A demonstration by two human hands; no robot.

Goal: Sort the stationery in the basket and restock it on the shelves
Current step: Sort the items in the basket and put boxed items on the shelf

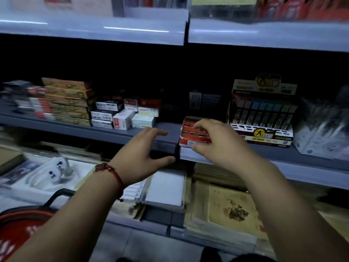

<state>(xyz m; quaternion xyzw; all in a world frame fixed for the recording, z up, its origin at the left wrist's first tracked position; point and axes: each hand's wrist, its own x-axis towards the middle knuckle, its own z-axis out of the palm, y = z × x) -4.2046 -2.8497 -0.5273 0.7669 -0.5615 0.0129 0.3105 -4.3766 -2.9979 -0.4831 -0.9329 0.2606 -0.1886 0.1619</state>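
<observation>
Head view: a red basket (17, 224) sits at lower left. At centre, the left hand (139, 154) is spread open before the middle shelf (170, 141), holding nothing. The right hand (217, 142) grips a red box (188, 136) on that shelf, just beside a pen display (264, 114) at right.

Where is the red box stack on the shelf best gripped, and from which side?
Probably top and bottom at its front face, coming from the front, as the right hand does: the red box stack sits flat at the shelf lip, and the display carton crowds its right side.
</observation>
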